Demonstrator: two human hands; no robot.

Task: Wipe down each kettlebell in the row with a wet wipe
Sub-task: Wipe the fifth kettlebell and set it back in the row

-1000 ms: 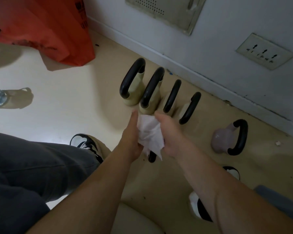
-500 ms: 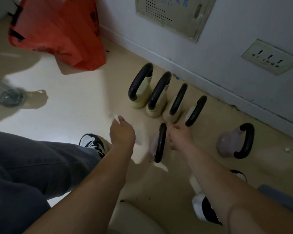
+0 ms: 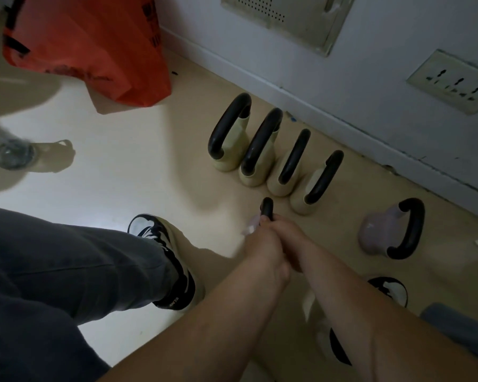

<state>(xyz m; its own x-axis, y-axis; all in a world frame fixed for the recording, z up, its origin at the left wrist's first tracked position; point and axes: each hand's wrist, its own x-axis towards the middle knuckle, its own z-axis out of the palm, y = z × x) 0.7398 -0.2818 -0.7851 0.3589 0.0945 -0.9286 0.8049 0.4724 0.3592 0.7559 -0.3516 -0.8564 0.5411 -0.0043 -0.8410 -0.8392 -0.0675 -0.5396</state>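
From the head cam we could see our right hand [image 3: 289,238] wrapped around the black handle [image 3: 267,208] of a kettlebell pulled out just in front of the cream row [image 3: 276,150]. Our left hand [image 3: 262,252] was pressed against it, pinching the wet wipe [image 3: 250,226] onto the bell. Four cream ones sat lined up behind, a purple kettlebell [image 3: 381,230] off to the right. Couldn't tell which were clean, so most seemed left.
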